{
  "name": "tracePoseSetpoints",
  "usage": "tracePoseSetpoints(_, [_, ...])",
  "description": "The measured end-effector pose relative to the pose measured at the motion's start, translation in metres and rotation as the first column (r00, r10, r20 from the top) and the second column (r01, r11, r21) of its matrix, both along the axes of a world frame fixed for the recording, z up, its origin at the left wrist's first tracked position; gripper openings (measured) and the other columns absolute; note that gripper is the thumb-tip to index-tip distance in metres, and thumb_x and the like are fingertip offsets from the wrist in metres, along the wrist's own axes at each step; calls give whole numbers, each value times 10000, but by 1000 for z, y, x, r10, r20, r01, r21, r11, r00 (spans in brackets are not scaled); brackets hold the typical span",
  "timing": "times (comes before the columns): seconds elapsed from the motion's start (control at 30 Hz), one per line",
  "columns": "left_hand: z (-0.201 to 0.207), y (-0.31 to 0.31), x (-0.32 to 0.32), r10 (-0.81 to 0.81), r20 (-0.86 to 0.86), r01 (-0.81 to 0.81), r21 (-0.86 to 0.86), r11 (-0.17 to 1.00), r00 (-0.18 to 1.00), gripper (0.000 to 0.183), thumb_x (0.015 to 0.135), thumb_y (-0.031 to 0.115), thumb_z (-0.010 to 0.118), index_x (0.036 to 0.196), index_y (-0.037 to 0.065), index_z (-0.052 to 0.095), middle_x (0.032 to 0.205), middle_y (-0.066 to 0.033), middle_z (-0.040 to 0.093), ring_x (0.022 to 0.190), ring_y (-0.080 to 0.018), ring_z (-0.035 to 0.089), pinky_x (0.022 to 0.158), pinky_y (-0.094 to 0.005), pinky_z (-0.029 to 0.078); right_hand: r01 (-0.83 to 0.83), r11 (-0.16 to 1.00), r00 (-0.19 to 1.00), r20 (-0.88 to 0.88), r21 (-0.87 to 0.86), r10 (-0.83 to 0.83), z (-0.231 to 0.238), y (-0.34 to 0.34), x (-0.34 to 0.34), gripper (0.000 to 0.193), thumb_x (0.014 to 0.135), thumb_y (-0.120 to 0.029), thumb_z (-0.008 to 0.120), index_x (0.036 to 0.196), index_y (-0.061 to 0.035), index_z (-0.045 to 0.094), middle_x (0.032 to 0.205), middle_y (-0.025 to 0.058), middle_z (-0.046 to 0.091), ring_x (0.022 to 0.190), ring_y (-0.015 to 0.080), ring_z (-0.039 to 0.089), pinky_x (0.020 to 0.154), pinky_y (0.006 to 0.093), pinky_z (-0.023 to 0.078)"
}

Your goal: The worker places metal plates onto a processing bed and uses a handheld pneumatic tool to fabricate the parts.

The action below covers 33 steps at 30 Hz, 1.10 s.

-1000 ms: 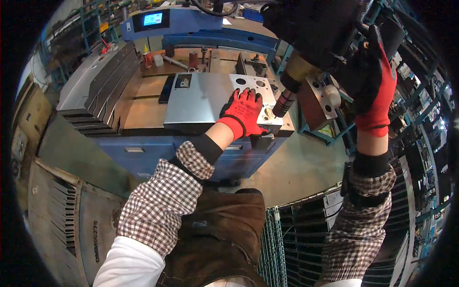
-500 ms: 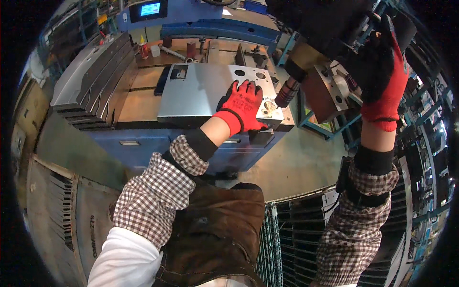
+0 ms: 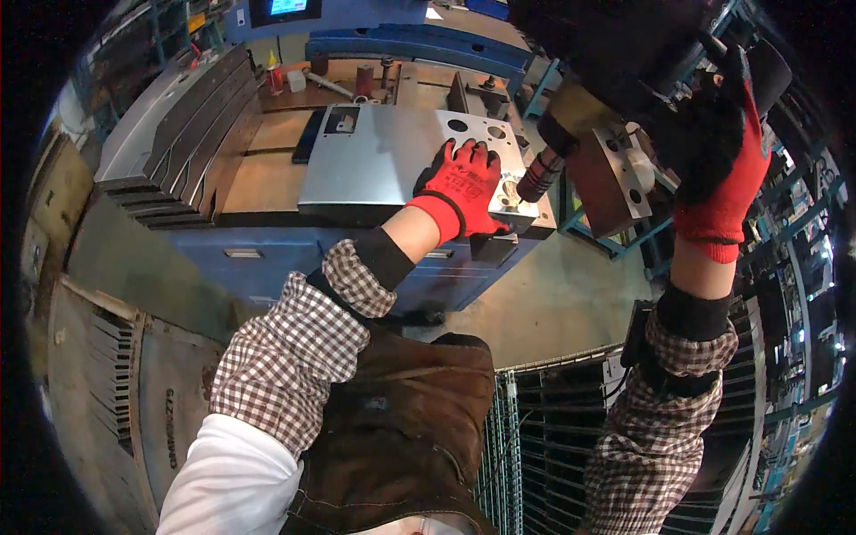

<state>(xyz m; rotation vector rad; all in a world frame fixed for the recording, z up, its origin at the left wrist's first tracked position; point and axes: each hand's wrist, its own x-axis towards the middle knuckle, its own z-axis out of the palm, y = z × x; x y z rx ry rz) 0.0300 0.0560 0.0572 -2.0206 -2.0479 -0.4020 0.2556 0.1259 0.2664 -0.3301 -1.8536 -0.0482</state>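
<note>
A silver sheet-metal panel with folded edges [image 3: 366,169] lies on the machine table, with round holes toward its right end. My left hand [image 3: 461,187], in a red glove with dark fingertips, rests flat on that end, fingers spread. Just right of it, a dark ringed spindle tool [image 3: 542,175] slants down to the panel beside a shiny hole. A brass-coloured collar [image 3: 575,111] sits above the tool. My right hand [image 3: 724,178], gloved alike, is raised against the black machine head [image 3: 606,45]. Its fingers seem curled there, but what they hold blends into the dark.
Stacked bent metal panels [image 3: 183,134] stand at the table's left. Behind the panel are a hammer [image 3: 330,85], a red bottle [image 3: 274,78] and metal clamp parts [image 3: 481,98]. A brown block with holes [image 3: 611,183] hangs right of the tool. A wire rack [image 3: 571,437] stands low on the right.
The tool sits lower against the panel, and its narrow tip no longer shows. My right hand has come down slightly. The left hand keeps its place on the panel; the whole view has shifted a little.
</note>
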Motion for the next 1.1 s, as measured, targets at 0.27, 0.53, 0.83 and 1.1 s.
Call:
tracePoseSetpoints(0.27, [0, 0, 0, 1, -8, -1, -8, 1000, 1000, 1093, 666, 708, 761, 1425, -17, 456, 1445, -260, 458, 1416, -411, 383, 1179, -610, 248, -184, 976, 977, -129, -119, 168, 1, -6, -8, 396, 1013, -156, 573, 1401, -85, 612, 1102, 75, 701, 947, 154, 697, 832, 292, 558])
tracePoseSetpoints(0.53, [-2, 2, -1, 15, -22, -15, -16, 1000, 1000, 1094, 668, 707, 765, 1429, -17, 457, 1459, -260, 449, 1422, -413, 376, 1177, -610, 251, -140, 984, 985, -114, -110, 128, 0, -12, -14, 432, 1014, -119, 546, 1442, -85, 592, 1094, 65, 681, 931, 130, 669, 825, 275, 544])
tracePoseSetpoints(0.83, [-3, 0, -1, 2, 7, -2, -8, 1000, 1000, 1091, 686, 700, 759, 1453, -7, 435, 1471, -267, 439, 1435, -416, 360, 1188, -609, 230, -210, 972, 967, -166, -103, 192, 0, -1, -11, 336, 972, -147, 648, 1291, -43, 670, 1048, 73, 741, 888, 161, 722, 786, 304, 570])
tracePoseSetpoints(1.1, [2, -1, 1, 2, 20, -1, -32, 999, 1000, 1084, 686, 686, 770, 1454, -1, 436, 1484, -270, 428, 1435, -415, 358, 1189, -607, 234, 7, 1000, 1000, -27, -29, -8, -4, -7, -7, 463, 1015, -146, 563, 1477, -115, 541, 1097, 67, 698, 933, 143, 674, 828, 288, 555])
